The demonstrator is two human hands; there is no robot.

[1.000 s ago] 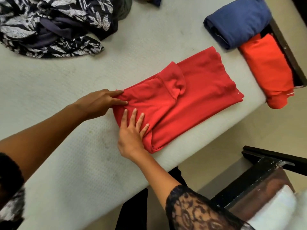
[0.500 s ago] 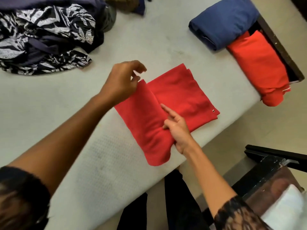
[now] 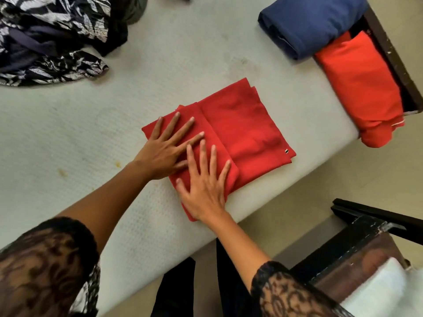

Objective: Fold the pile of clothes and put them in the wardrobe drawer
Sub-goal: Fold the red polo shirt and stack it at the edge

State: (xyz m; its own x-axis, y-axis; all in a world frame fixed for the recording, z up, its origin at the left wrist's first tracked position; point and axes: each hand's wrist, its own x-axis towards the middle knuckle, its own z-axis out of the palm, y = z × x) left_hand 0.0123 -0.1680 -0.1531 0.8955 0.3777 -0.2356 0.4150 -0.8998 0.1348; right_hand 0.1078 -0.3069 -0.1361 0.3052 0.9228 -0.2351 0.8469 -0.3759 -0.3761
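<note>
A red garment [image 3: 242, 129] lies folded into a flat rectangle near the front edge of the pale mattress [image 3: 68, 138]. My left hand [image 3: 168, 148] rests flat on its left part with the fingers spread. Just to the right and nearer me, my right hand [image 3: 204, 181] presses flat on the garment's near corner, fingers apart. Neither hand grips the cloth. An unfolded black and white leaf-print pile [image 3: 50, 35] lies at the back left.
A folded blue garment [image 3: 313, 21] and a folded orange-red one [image 3: 364, 88] lie at the mattress's right end against a dark wooden frame [image 3: 396, 62]. A dark wooden piece of furniture [image 3: 357, 248] stands on the floor at the lower right.
The left end of the red garment has been folded over. My left hand came down from a pinch above the cloth, and both hands now lie flat on it.
</note>
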